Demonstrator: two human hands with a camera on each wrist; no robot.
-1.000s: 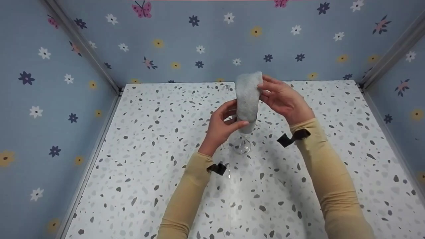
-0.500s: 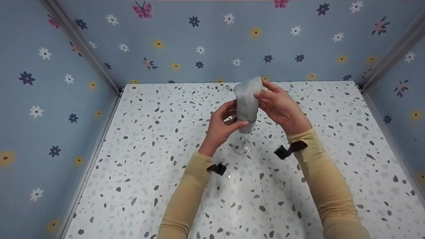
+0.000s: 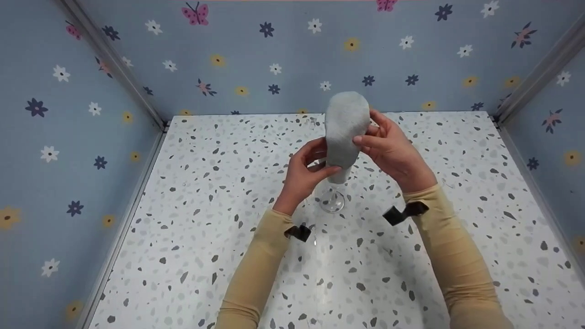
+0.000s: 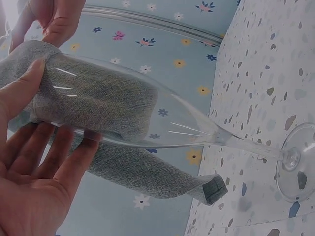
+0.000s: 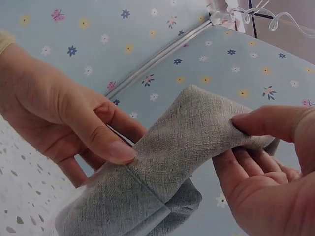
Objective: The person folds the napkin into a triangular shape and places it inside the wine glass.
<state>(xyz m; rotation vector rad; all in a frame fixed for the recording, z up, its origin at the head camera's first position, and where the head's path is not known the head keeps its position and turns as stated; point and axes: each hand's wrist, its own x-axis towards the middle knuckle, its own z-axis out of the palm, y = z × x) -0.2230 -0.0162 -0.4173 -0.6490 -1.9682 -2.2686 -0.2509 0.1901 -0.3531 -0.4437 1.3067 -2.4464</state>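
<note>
A clear stemmed glass has its foot down at the speckled tabletop. Part of a grey cloth is stuffed inside the bowl, while another part folds over the rim and a loose end hangs outside, as the left wrist view shows. My left hand grips the bowl near the rim, its thumb pressing cloth against the glass. Above the rim, my right hand pinches the cloth between thumb and fingers. In the right wrist view the cloth stretches between both hands.
The white speckled tabletop extends around the glass. Blue flower-patterned panels rise at the back, left and right. A black wrist strap sits on each beige sleeve.
My right hand first dipped slightly, then turned and shifted a little to the right, spreading the cloth's top broader and higher. The left hand and glass have stayed in place.
</note>
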